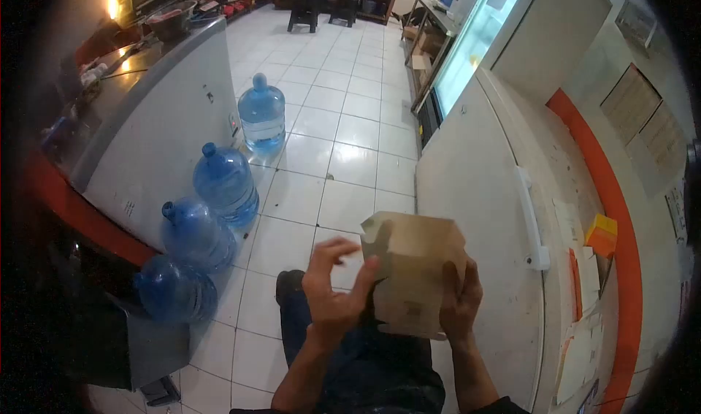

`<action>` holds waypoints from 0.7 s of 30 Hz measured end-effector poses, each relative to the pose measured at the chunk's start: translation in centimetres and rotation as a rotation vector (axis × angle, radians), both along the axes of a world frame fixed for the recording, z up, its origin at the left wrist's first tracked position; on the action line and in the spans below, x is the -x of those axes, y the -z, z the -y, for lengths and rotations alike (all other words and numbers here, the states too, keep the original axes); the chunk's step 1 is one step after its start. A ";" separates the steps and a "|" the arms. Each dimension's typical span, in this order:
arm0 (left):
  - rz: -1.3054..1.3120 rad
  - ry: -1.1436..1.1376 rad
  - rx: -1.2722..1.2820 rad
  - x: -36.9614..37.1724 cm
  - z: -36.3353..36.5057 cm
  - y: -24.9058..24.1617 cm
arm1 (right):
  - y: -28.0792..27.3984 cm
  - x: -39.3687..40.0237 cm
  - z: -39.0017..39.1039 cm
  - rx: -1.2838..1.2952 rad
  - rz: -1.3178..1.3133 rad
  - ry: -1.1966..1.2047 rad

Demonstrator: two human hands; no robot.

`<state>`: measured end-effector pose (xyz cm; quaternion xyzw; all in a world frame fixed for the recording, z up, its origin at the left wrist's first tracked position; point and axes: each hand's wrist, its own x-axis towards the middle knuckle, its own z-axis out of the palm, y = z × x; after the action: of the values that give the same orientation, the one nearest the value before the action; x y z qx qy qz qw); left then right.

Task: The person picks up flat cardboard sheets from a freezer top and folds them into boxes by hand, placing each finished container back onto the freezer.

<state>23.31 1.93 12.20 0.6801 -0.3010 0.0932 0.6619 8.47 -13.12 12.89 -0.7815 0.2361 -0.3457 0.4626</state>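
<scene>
A tan cardboard box (415,268), partly folded with angled flaps at its upper edge, is held up in front of my lap. My right hand (460,301) grips its right side, thumb on the near face. At the left side is my left hand (337,286), its fingers curled and spread apart from the thumb. The left thumb tip overlaps the box's left edge in this view, while the fingers are off the cardboard. My dark-clothed legs (387,370) show below the box.
Several blue water jugs (228,184) line the tiled floor (350,162) on the left, beside a white appliance panel (157,122). A white chest freezer (478,195) stands close on my right, with an orange box (601,236) on top. Two dark stools (304,12) stand far ahead.
</scene>
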 end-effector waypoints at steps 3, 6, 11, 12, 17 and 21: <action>-0.308 0.291 0.118 0.8 -0.3 -2.8 | -1.6 -0.6 -0.4 0.416 0.012 -0.058; -0.667 0.492 0.217 0.8 0.0 -3.6 | -2.2 -1.4 -1.1 0.838 -0.059 -0.226; -0.802 0.460 0.051 0.8 -1.7 -3.3 | -0.5 -0.9 -1.0 0.850 -0.105 -0.276; -0.817 0.460 0.061 1.0 -1.8 -3.2 | -0.5 -0.9 -1.2 0.830 -0.111 -0.273; -0.782 0.443 0.135 1.9 -1.8 -2.3 | -0.9 -1.2 -2.0 0.852 -0.143 -0.224; -0.625 0.465 0.083 1.8 -2.6 -1.1 | -2.0 -1.2 -3.0 0.762 -0.084 -0.126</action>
<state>21.49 4.56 13.31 0.5619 -0.2266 -0.2588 0.7523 9.71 -10.13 14.88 -0.9237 0.0609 -0.3474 0.1494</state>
